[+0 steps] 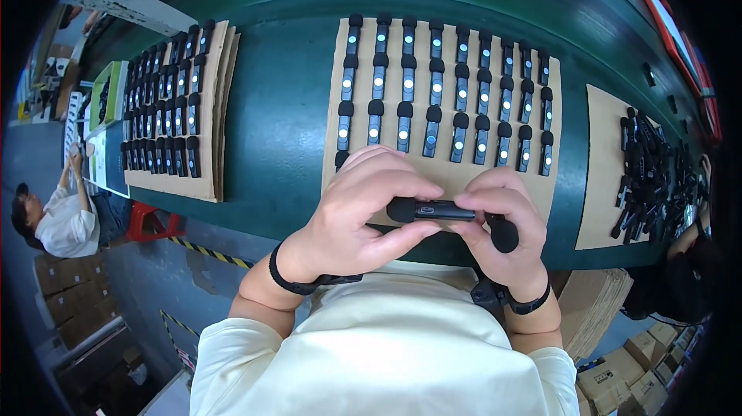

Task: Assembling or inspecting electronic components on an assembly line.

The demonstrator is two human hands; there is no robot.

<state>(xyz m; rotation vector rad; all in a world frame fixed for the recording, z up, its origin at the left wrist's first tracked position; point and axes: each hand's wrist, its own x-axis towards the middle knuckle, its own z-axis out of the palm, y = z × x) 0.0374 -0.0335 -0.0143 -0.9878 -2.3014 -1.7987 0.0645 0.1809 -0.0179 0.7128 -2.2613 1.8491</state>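
Near the table's front edge, my left hand (348,211) pinches a small black clip-on microphone (444,212) with a round foam tip, between thumb and fingers. The microphone lies level, its foam tip to the left, and the thumb and finger of my right hand (519,211) grip its other end. A second foam-tipped microphone (504,235) is tucked in my right hand, its foam end pointing down and its body mostly hidden. Just beyond my hands, a cardboard sheet (444,176) carries rows of similar microphones, most with a light round spot. My left hand partly covers the nearest one.
To the left, stacked cardboard (220,107) bears more rows of microphones beside a green bin (114,95). A loose pile of black microphones (649,173) lies on cardboard at the right. One person (69,219) sits at far left; another's arm (684,240) shows at far right.
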